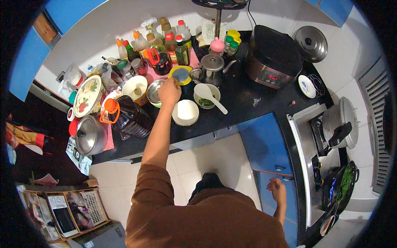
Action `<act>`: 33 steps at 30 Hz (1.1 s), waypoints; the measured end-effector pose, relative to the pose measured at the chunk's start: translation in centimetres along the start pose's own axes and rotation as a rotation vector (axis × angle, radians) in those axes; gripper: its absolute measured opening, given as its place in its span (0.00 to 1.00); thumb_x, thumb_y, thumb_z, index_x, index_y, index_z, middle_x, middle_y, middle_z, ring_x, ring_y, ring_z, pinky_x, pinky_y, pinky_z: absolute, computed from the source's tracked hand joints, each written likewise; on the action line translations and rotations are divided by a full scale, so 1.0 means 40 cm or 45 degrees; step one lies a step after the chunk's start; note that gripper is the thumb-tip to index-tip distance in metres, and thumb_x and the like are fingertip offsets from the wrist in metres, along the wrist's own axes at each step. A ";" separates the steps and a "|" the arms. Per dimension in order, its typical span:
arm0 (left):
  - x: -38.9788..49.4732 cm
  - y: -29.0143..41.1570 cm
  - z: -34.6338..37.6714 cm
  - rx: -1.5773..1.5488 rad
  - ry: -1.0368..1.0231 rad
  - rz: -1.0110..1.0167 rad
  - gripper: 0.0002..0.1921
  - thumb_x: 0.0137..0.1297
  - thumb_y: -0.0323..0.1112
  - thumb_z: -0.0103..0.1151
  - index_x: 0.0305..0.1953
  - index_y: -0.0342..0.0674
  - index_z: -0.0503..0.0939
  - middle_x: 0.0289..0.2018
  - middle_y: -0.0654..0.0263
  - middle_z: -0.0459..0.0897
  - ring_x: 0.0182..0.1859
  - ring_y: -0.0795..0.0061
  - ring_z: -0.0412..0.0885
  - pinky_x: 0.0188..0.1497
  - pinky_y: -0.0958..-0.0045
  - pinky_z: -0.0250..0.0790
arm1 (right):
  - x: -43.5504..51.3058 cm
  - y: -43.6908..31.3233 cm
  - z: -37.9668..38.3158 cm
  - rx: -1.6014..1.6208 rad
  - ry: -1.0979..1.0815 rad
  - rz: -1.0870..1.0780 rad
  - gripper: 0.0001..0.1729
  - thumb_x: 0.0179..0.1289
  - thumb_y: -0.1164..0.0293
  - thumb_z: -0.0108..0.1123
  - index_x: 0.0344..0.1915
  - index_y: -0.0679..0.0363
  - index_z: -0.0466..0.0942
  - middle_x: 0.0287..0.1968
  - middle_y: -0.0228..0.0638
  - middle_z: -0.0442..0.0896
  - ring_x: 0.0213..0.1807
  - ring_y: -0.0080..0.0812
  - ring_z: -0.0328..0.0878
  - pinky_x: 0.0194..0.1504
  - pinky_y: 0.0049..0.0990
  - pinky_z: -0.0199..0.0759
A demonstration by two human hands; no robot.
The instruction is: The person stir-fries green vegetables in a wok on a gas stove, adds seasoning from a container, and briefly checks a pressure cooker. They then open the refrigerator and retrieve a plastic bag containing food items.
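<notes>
My left hand (169,92) reaches over the black counter, its fingers at the near edge of a yellow-rimmed container (180,75) and beside a steel bowl (154,91); whether it grips either one is hidden. Just right of the wrist is a white bowl (185,112). Beyond that, a white plastic spoon (206,93) lies across a bowl holding chopped greens (206,102). A steel teapot (212,66) stands behind them. My right hand (276,186) hangs low beside the blue cabinet doors, fingers partly curled, with no object visible in it.
Several sauce bottles (161,59) crowd the back of the counter near a dark rice cooker (273,59). A large dark bottle with an orange cap (130,117) stands at left. On the right stove are a pressure cooker (335,124) and a wok of greens (345,184) over a blue flame.
</notes>
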State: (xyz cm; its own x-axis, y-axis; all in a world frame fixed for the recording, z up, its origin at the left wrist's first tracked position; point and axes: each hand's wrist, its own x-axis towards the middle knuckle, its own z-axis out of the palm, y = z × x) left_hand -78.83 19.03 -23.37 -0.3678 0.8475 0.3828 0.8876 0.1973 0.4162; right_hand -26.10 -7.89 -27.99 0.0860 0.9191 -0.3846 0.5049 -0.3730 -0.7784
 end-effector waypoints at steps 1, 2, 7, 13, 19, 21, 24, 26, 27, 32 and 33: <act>0.005 0.005 -0.003 0.134 -0.096 -0.004 0.12 0.51 0.34 0.58 0.38 0.38 0.78 0.37 0.56 0.81 0.45 0.59 0.75 0.47 0.55 0.63 | 0.002 0.003 -0.001 0.019 -0.010 -0.014 0.08 0.61 0.81 0.48 0.39 0.65 0.73 0.26 0.38 0.81 0.28 0.27 0.79 0.32 0.26 0.73; 0.019 -0.016 0.016 0.266 -0.207 -0.046 0.17 0.50 0.36 0.59 0.43 0.40 0.77 0.43 0.59 0.79 0.50 0.63 0.72 0.51 0.53 0.59 | 0.003 0.008 -0.004 0.037 -0.021 -0.028 0.08 0.61 0.81 0.48 0.40 0.65 0.73 0.27 0.38 0.81 0.28 0.28 0.80 0.32 0.26 0.74; 0.052 -0.061 0.033 0.386 -0.149 -0.073 0.29 0.52 0.41 0.60 0.56 0.41 0.67 0.54 0.61 0.73 0.58 0.61 0.67 0.57 0.49 0.56 | 0.008 0.012 -0.010 -0.002 -0.065 0.004 0.09 0.61 0.81 0.47 0.41 0.64 0.73 0.28 0.38 0.80 0.29 0.27 0.80 0.32 0.26 0.74; 0.070 -0.089 0.010 0.422 -0.464 -0.075 0.37 0.50 0.43 0.62 0.62 0.41 0.61 0.59 0.59 0.69 0.64 0.60 0.62 0.64 0.45 0.47 | 0.029 -0.003 -0.005 -0.026 -0.070 -0.033 0.09 0.63 0.80 0.45 0.40 0.65 0.73 0.27 0.38 0.80 0.29 0.28 0.79 0.32 0.26 0.73; 0.082 -0.047 -0.021 0.568 -0.768 -0.120 0.29 0.50 0.48 0.60 0.54 0.43 0.74 0.57 0.58 0.72 0.65 0.57 0.60 0.66 0.44 0.42 | 0.057 0.017 -0.003 -0.017 -0.093 -0.017 0.08 0.62 0.78 0.47 0.40 0.65 0.73 0.26 0.37 0.80 0.27 0.26 0.78 0.30 0.24 0.71; 0.080 -0.015 -0.015 0.587 -0.812 -0.102 0.25 0.50 0.50 0.59 0.49 0.43 0.78 0.55 0.57 0.74 0.64 0.56 0.61 0.67 0.45 0.40 | 0.056 0.017 0.002 0.035 -0.109 -0.042 0.07 0.63 0.79 0.46 0.39 0.67 0.72 0.27 0.38 0.79 0.28 0.28 0.78 0.31 0.26 0.72; 0.067 -0.012 0.039 0.542 -0.676 -0.113 0.22 0.52 0.52 0.59 0.43 0.43 0.82 0.51 0.57 0.77 0.62 0.57 0.64 0.66 0.47 0.41 | 0.065 0.037 0.010 0.168 -0.114 -0.043 0.07 0.64 0.79 0.46 0.39 0.67 0.72 0.27 0.38 0.79 0.28 0.28 0.78 0.30 0.26 0.72; 0.071 -0.035 0.088 0.505 -0.549 -0.216 0.21 0.53 0.52 0.59 0.41 0.44 0.83 0.49 0.58 0.79 0.58 0.59 0.68 0.64 0.49 0.44 | 0.066 0.034 0.009 0.135 -0.106 -0.044 0.06 0.64 0.79 0.47 0.39 0.66 0.72 0.26 0.37 0.79 0.27 0.27 0.77 0.31 0.25 0.72; 0.070 -0.030 0.083 0.505 -0.523 -0.197 0.20 0.53 0.51 0.59 0.40 0.44 0.83 0.48 0.59 0.80 0.57 0.59 0.69 0.62 0.50 0.47 | 0.065 0.031 0.008 0.122 -0.093 -0.039 0.06 0.64 0.79 0.47 0.40 0.66 0.72 0.26 0.37 0.79 0.27 0.27 0.77 0.31 0.25 0.72; 0.068 -0.062 0.103 0.495 -0.133 -0.150 0.19 0.53 0.51 0.60 0.35 0.41 0.84 0.39 0.61 0.83 0.51 0.61 0.72 0.52 0.54 0.53 | 0.064 0.017 -0.003 0.082 -0.123 -0.038 0.06 0.64 0.80 0.47 0.40 0.66 0.72 0.26 0.37 0.79 0.27 0.26 0.77 0.31 0.25 0.72; 0.074 -0.067 0.101 0.458 -0.118 -0.154 0.19 0.52 0.51 0.60 0.35 0.40 0.84 0.37 0.61 0.83 0.51 0.61 0.72 0.52 0.54 0.54 | 0.063 0.019 -0.003 0.078 -0.123 -0.038 0.07 0.64 0.80 0.47 0.40 0.66 0.72 0.26 0.37 0.79 0.27 0.26 0.77 0.31 0.25 0.71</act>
State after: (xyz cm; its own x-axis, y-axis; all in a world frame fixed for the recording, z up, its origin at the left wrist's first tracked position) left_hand -81.18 23.00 -26.66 -0.4636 0.8453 0.2657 0.8860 0.4446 0.1315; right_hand -25.39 -5.85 -29.50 -0.0131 0.9143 -0.4049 0.4520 -0.3558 -0.8180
